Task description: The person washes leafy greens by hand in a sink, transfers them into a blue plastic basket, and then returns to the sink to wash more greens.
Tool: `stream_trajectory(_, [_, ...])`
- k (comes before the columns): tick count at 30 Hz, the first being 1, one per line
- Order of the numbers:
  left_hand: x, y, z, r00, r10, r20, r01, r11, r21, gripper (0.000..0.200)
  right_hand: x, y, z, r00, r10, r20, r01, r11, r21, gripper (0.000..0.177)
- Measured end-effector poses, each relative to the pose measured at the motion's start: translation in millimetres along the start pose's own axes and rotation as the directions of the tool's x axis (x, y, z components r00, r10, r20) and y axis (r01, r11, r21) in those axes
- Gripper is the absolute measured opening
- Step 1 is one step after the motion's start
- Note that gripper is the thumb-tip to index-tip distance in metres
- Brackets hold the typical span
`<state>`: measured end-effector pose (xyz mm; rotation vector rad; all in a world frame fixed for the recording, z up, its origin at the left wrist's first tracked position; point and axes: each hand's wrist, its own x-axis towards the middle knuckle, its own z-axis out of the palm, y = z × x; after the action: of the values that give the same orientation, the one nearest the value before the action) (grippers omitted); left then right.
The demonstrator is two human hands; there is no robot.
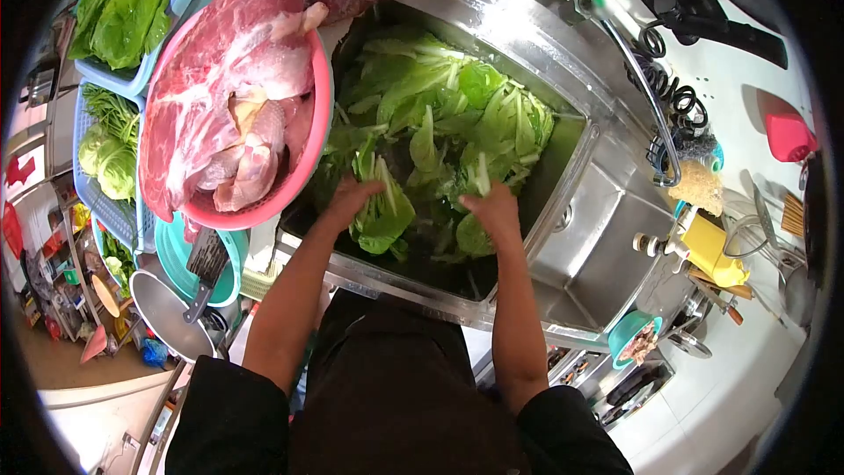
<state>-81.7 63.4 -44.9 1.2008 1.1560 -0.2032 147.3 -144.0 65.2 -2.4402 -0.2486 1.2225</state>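
Leafy green lettuce (426, 141) with pale stems fills much of the left sink basin (576, 145), floating in water. My left hand (352, 200) is closed on a bunch of the leaves at the near left of the basin, and the bunch hangs below and right of its fingers. On the other side, my right hand (494, 209) grips a pale-stemmed leaf, its fingertips partly hidden by the greens. Both forearms reach over the sink's front edge.
A pink basket (323, 114) of raw meat (229, 62) stands left of the sink. Blue baskets (151, 202) of vegetables, a cleaver (207, 264) on a teal basin (167, 246) and a metal pan (158, 317) lie beyond. The second basin (593, 233) and curved faucet (646, 88) are right.
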Motion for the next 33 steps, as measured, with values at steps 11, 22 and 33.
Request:
stream_trajectory(11, [-30.4,44.8,-2.4,0.998,0.055,0.025,-0.056,0.998,0.014,0.052,79.2,-93.6,52.6,0.997,-0.046,-0.062,0.036,0.988,-0.147,0.04])
stream_trajectory(22, [-3.0,43.9,8.9,0.97,0.032,0.243,0.03,0.969,-0.246,0.062,87.4,-7.9,116.9,0.829,-0.289,0.478,0.0,0.856,0.518,0.075])
stream_trajectory(33, [0.3,11.0,21.7,0.934,-0.07,0.351,0.107,0.99,-0.088,0.071,61.4,0.6,98.2,0.771,-0.169,0.614,-0.218,0.836,0.504,0.073])
